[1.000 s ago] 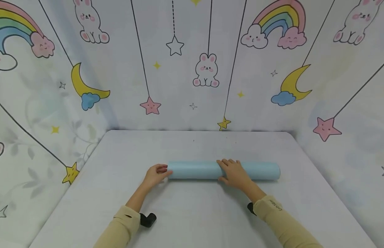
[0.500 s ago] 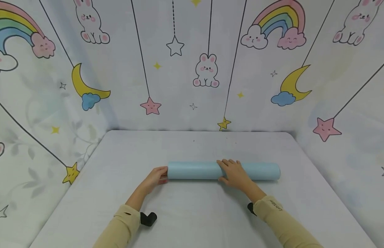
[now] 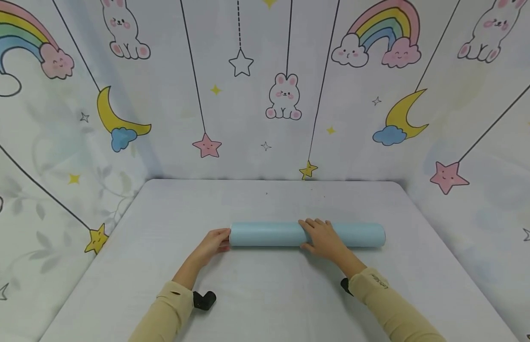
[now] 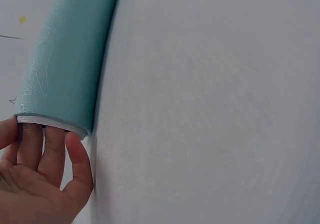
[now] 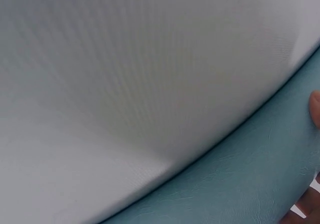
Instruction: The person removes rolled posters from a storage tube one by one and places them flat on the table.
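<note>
A long light-blue roll [image 3: 265, 234], with a finely creased, leather-like surface, lies across the white table. At its left end my left hand [image 3: 211, 244] grips the rim. In the left wrist view, middle fingers of that hand [image 4: 42, 174] reach inside the pale-edged opening [image 4: 47, 121], hiding their tips. A digit stays outside at each side of the rim. Across the roll, right of its middle, my right hand [image 3: 324, 240] holds it, fingers over the top and thumb on the near side. Only parts of the right fingers [image 5: 314, 108] show at the edge of the right wrist view.
The white table [image 3: 265, 294] extends around the roll, with its back edge against a wall cloth [image 3: 247, 109] printed with rabbits, stars and moons. A black wrist camera [image 3: 205, 300] juts from the left cuff; another [image 3: 346, 286] shows at the right one.
My left hand has turned at the roll's end: its thumb has left the near side of the roll, and the fingers now sit at the opening. The right hand and roll stay put.
</note>
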{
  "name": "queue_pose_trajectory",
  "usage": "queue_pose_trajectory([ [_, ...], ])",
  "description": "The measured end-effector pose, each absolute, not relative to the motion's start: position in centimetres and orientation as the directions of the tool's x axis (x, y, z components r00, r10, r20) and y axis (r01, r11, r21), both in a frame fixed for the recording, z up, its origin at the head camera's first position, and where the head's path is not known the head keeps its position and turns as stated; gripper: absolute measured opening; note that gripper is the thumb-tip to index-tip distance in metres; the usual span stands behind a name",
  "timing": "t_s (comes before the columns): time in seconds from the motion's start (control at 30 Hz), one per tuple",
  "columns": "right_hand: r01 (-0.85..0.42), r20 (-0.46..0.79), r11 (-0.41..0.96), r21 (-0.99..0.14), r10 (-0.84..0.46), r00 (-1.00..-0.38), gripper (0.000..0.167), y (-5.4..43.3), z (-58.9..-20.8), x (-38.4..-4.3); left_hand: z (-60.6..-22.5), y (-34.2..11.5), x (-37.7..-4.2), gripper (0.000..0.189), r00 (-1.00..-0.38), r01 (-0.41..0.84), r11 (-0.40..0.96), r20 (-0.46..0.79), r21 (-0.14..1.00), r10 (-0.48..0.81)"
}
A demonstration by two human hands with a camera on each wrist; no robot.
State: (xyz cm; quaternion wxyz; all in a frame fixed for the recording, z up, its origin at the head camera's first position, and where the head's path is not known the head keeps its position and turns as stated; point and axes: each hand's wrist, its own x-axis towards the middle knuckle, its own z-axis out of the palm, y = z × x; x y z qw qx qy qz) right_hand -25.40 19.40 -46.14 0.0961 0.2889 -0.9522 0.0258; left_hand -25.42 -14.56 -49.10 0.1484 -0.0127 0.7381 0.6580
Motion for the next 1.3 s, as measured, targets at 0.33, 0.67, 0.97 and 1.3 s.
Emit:
queue_pose_trajectory([
  [0.33,-0.556,0.218,0.831,-0.018,-0.539,-0.814,0.068,19.4,-46.1,-25.4,-48.7,-14.2,-25.4,0.038,-0.975,-0.184,0.223,-0.206,0.957,0.079],
  [0.67,-0.530,0.187,0.845,-0.069,-0.511,-0.839,0.068,19.8,-46.1,-25.4,-48.8,-14.4,-25.6,0.038,-0.981,-0.166,0.249,-0.186,0.954,0.059],
  [0.97,-0.525,0.208,0.849,-0.067,-0.502,-0.839,0.069,21.2,-46.4,-25.5,-49.1,-14.8,-25.9,0.038,-0.981,-0.176,0.266,-0.192,0.948,0.034],
  [1.3,-0.518,0.224,0.849,-0.106,-0.487,-0.844,0.069,23.1,-46.3,-25.3,-48.9,-15.1,-25.7,0.038,-0.983,-0.166,0.268,-0.180,0.949,0.027],
])
